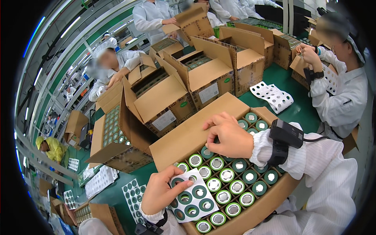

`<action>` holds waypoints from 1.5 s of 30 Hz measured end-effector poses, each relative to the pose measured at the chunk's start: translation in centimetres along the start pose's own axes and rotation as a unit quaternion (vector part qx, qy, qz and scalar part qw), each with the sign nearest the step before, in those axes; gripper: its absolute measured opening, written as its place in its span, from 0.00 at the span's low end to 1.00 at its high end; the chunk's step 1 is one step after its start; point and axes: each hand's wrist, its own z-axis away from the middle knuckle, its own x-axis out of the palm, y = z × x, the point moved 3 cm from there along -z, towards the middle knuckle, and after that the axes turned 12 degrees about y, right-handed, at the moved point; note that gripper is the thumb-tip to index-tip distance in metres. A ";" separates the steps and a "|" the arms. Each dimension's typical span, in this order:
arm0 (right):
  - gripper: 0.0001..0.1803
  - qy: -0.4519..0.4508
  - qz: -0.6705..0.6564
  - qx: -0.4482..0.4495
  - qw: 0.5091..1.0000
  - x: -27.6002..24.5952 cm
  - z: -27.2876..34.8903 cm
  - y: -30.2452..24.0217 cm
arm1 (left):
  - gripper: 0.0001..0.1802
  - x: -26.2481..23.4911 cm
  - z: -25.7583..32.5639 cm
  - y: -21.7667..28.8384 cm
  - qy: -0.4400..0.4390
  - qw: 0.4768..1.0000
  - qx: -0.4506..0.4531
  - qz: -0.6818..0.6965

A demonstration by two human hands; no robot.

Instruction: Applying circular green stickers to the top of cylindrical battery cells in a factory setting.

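My left hand (161, 192) pinches a white sheet of green ring stickers (212, 206) between thumb and fingers, over the near left corner of an open cardboard box (250, 218). In the box, cylindrical battery cells (236, 187) stand upright in a cardboard grid. Toward the right and far end, several cells have dark green rings on their tops (259, 188); those at the near left show bare metal tops with bright green rims. My right hand (228, 137) is above the far row, thumb and forefinger bent together close to a cell top. Whatever lies between those fingertips is hidden.
Other open boxes of cells (205, 64) crowd the green table (274, 74) beyond mine. A white punched sheet (272, 96) lies at the right, more sticker sheets (134, 197) at the left. Co-workers in white (340, 90) work around the table.
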 end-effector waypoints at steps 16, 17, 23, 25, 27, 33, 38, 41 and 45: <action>0.06 0.022 0.041 -0.114 0.992 -0.1 0.1 -1.1 | 0.13 0.0 0.0 0.4 0.007 1.000 0.001 0.001; 0.06 0.022 0.041 -0.115 0.992 -0.2 0.2 -1.2 | 0.13 0.0 0.0 0.4 0.007 1.000 0.004 0.002; 0.04 0.024 0.096 -0.152 0.983 -0.3 0.3 -1.7 | 0.15 0.0 -0.1 0.5 0.006 1.000 0.025 -0.010; 0.04 0.016 0.100 -0.153 0.983 0.0 0.3 -1.5 | 0.15 0.0 -0.1 0.3 0.007 1.000 0.026 -0.014; 0.04 0.012 0.075 -0.146 0.986 0.1 0.2 -1.2 | 0.15 0.0 0.0 0.1 0.009 0.999 0.028 -0.018; 0.06 -0.030 -0.025 -0.068 0.997 -0.3 -0.1 -0.3 | 0.16 -0.2 0.1 0.4 0.005 0.999 0.018 -0.030; 0.11 -0.052 -0.013 -0.088 0.995 -0.3 0.0 -0.2 | 0.16 -0.2 0.0 0.3 0.011 0.997 0.066 -0.038; 0.13 -0.044 0.034 -0.109 0.993 -0.6 -0.1 -0.6 | 0.16 -0.2 0.0 0.3 0.006 0.998 0.054 -0.042; 0.08 -0.025 0.067 -0.141 0.987 -1.1 -0.2 -1.2 | 0.16 -0.2 0.0 0.4 0.002 0.999 0.032 -0.040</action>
